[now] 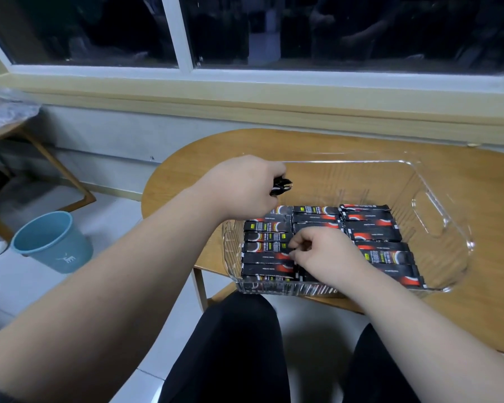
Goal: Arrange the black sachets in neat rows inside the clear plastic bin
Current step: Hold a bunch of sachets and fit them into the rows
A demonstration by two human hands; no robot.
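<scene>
Left fingers [275, 172] are curled tight round a bundle [282, 186] of black sachets, the ends poking out past the knuckles, and the left hand [245, 184] hangs above the bin's near-left corner, clear of the rows. Down in the bin, the right hand [329, 254] has its fingers bent, thumb and forefinger tips pinching the end of one sachet [269, 247] where the left and middle rows meet; whether it is lifted off the layer, I cannot tell. Around that hand the sachets [373, 228] lie flat in three side-by-side rows, red-and-white print up, filling the near part of the floor, with the far part bare. The clear bin [437, 216], ribbed walls and a cut-out handle on its right side, sits on a rounded wooden table [477, 301]. Both forearms reach in from below, over knees in black trousers. Off to the left, a blue bucket [50, 242] stands on the pale floor, and a dark window [85, 30] runs along the wall behind.
</scene>
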